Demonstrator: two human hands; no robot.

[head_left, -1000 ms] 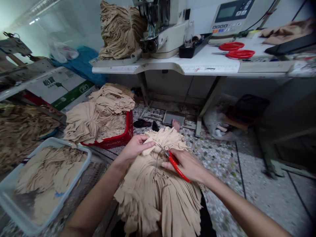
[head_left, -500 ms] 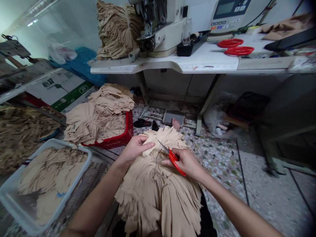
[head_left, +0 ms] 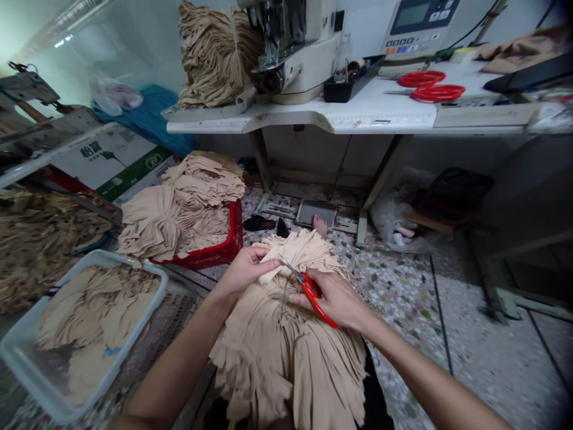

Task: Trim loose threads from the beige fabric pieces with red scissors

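A thick bundle of tan fabric pieces (head_left: pixel 286 352) lies over my lap, fanning out toward me. My left hand (head_left: pixel 244 270) is closed on a fold of fabric at the bundle's top. My right hand (head_left: pixel 335 297) grips small red-handled snips (head_left: pixel 308 289), their metal tips pointing left at the pinched fabric near my left fingers. A bare foot (head_left: pixel 319 225) shows beyond the bundle on the speckled floor.
A red basket (head_left: pixel 215 254) heaped with tan pieces sits left of the bundle, a white tub (head_left: pixel 150 310) of more pieces at lower left. Ahead stands a white sewing table (head_left: pixel 367 113) with a sewing machine (head_left: pixel 295 54), red scissors (head_left: pixel 430 86) and a control panel (head_left: pixel 418 24). Pedal (head_left: pixel 316 212) below.
My right hand has shifted the snips slightly left, bringing the tips closer to the fabric held by my left hand. The left hand has stayed put.
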